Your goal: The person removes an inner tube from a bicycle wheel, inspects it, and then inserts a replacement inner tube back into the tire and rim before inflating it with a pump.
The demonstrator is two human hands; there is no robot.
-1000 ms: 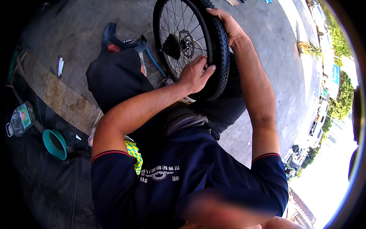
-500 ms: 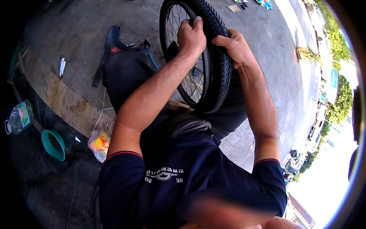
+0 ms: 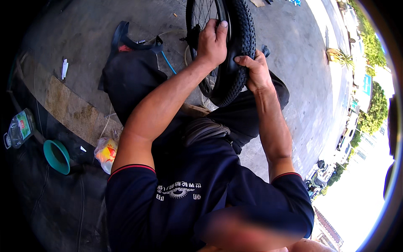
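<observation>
Since half a second ago both my hands have dropped lower on the tyre (image 3: 240, 46), and the view has tipped so the wheel now sits at the top edge instead of further in.

Going from the left: a clear plastic bottle (image 3: 17, 129) lies at the dark edge, a teal funnel (image 3: 56, 156) just beside it on the black mat (image 3: 50, 206), then a crumpled yellow bag (image 3: 105, 153) near my left sleeve. Above that runs a stone kerb (image 3: 71, 110), with a scrap of white paper (image 3: 64, 68) on the concrete (image 3: 96, 25). A limp black inner tube (image 3: 126, 40) and a blue hose (image 3: 169, 63) lie near my left knee.

The tyre is black with coarse knobbly tread, mounted on a spoked rim (image 3: 200, 17), standing upright between my knees; its top is cut off by the frame. My left hand (image 3: 213, 42) is closed over the rim-side edge of the tyre, fingers wrapped on the sidewall. My right hand (image 3: 257, 72) is clamped on the tread lower down, thumb pressing the bead. The hands are close, not touching.

Rightward, the paved ground (image 3: 302, 84) lies open toward a potted plant (image 3: 338, 56), well apart. The left side is crowded; room for moving lies to the right and ahead.
</observation>
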